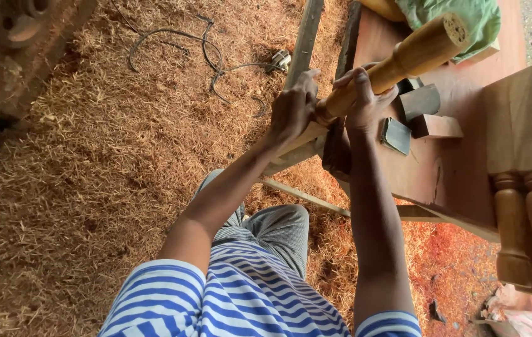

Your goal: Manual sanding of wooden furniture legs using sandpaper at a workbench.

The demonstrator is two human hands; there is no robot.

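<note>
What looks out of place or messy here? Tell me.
A dark cable lies tangled in the wood shavings covering the floor, its plug loose. Both hands, left and right, grip the turned wooden leg.

- Turned wooden legs: three, one held (403, 59), two lying at the right (531, 231).
- Small wooden blocks (425, 112) on the bench: two.
- Hands: two, left (294, 109) and right (362, 97).
- Green cloth (459, 19): one, far right.
- Cable (209, 56): one.

Soft daylight, sharp, edges stretched

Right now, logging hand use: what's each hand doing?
Left hand: closed on the turned wooden leg.
Right hand: closed on the same leg.
</note>
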